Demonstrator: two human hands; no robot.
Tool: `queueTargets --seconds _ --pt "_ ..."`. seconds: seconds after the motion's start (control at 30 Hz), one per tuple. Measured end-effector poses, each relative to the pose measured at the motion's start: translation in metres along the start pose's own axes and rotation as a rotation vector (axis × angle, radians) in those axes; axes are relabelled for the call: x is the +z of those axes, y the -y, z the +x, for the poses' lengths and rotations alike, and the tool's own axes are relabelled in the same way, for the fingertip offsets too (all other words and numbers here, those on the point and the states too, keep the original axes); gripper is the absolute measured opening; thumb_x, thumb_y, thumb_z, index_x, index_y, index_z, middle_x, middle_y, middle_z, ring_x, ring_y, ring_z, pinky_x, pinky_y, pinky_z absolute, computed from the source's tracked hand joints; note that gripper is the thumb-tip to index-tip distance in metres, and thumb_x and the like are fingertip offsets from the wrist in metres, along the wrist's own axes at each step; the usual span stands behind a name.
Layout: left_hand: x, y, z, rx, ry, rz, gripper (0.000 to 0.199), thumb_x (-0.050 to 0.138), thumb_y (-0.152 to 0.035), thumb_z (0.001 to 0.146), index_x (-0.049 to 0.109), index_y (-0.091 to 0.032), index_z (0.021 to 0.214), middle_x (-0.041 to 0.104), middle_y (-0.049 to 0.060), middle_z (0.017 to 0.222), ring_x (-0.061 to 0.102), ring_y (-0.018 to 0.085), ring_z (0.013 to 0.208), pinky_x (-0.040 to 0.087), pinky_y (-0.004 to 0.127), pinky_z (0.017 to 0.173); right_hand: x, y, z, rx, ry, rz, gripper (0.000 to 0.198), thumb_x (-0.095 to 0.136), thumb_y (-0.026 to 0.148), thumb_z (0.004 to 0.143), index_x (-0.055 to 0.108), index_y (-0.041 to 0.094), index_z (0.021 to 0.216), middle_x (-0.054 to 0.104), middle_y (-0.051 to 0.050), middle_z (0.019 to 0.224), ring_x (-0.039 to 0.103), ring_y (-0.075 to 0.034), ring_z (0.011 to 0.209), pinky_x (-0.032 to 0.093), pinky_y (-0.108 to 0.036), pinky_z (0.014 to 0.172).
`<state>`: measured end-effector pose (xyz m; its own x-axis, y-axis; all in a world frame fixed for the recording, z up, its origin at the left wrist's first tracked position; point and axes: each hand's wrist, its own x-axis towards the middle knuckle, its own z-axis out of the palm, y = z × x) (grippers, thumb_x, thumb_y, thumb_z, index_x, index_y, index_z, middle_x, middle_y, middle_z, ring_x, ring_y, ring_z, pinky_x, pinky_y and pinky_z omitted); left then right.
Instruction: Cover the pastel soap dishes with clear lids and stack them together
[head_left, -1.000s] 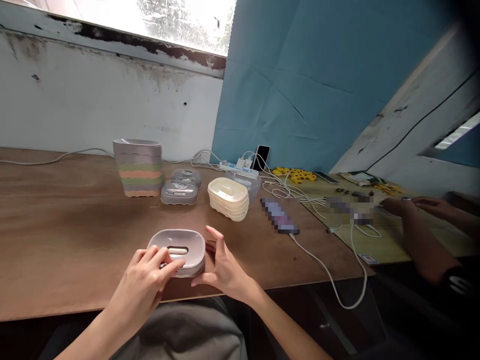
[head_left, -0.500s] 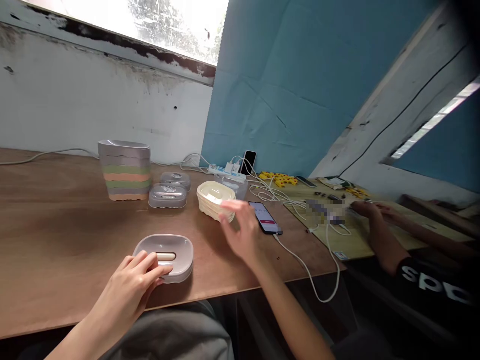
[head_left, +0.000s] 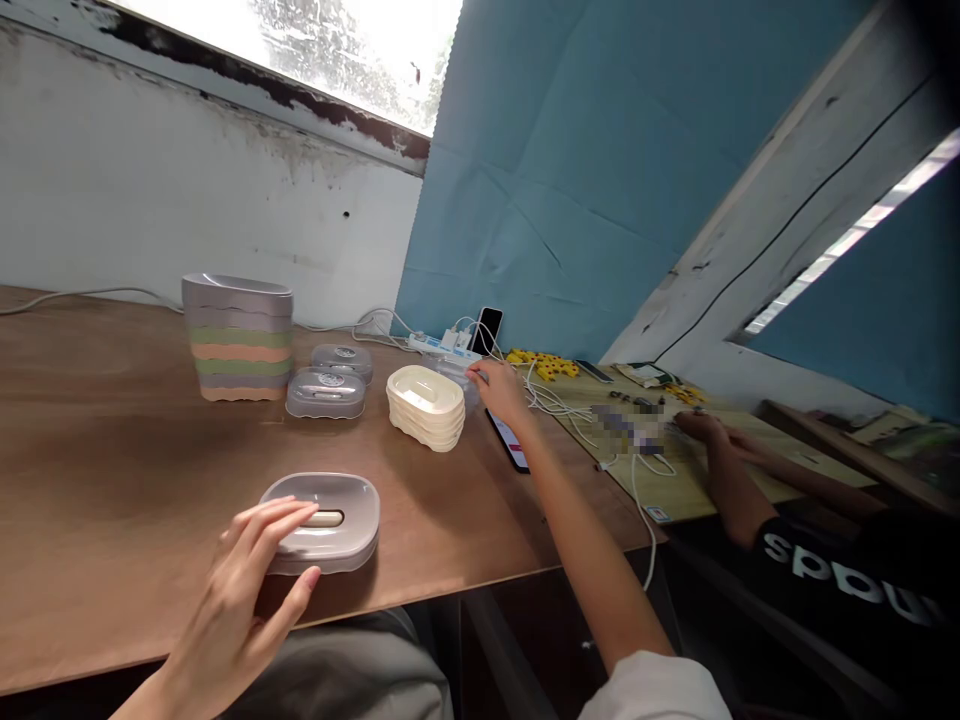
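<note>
A grey oval soap dish (head_left: 356,510) with a cream slotted insert lies near the table's front edge. My left hand (head_left: 244,575) rests on its left side, fingers stretched over the insert and thumb held apart. Farther back is a stack of cream oval trays (head_left: 426,428). Behind that stack, my right hand (head_left: 501,392) has its fingertips pinched at the right edge of a clear plastic lid (head_left: 459,374). The stack and hand partly hide the lid.
A tall stack of grey, green and peach dishes (head_left: 238,345) stands back left, beside two clear lids (head_left: 326,395). Right are a phone (head_left: 511,445), a power strip (head_left: 431,348), tangled cables (head_left: 551,400) and yellow pieces (head_left: 544,362). Another person's arm (head_left: 724,465) is far right.
My right hand has moved from the cream stack back and right to the clear lid. My left fingers have straightened on the grey dish, with the thumb moving off it. The view has shifted slightly.
</note>
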<state>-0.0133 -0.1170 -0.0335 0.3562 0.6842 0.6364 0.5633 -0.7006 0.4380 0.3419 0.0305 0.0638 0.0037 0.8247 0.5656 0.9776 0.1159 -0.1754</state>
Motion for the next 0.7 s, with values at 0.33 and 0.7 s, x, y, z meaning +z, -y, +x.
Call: queueTargets --seconds 0.33,0.7 --pt "-0.023 0.009 0.01 -0.178 -0.091 -0.077 0.066 0.059 -0.038 0.084 0.029 -0.029 0.142 0.038 0.007 0.143 0.036 0.031 0.132 0.032 0.047 0.11 -0.042 0.088 -0.051 -0.034 -0.299 1.016 0.025 0.047 0.042 0.095 0.06 0.022 0.088 0.07 -0.001 0.084 0.067 -0.015 0.082 0.048 -0.03 0.082" --pt "-0.032 0.012 0.011 -0.12 -0.092 -0.087 0.078 0.065 -0.055 0.08 0.028 -0.034 0.145 0.042 0.004 0.146 0.035 0.03 0.135 0.028 0.044 0.11 -0.011 0.163 -0.116 0.871 0.665 1.78 0.032 0.078 0.038 0.071 0.07 0.009 0.082 0.064 0.001 0.058 0.06 -0.007 0.045 0.048 -0.02 0.054"
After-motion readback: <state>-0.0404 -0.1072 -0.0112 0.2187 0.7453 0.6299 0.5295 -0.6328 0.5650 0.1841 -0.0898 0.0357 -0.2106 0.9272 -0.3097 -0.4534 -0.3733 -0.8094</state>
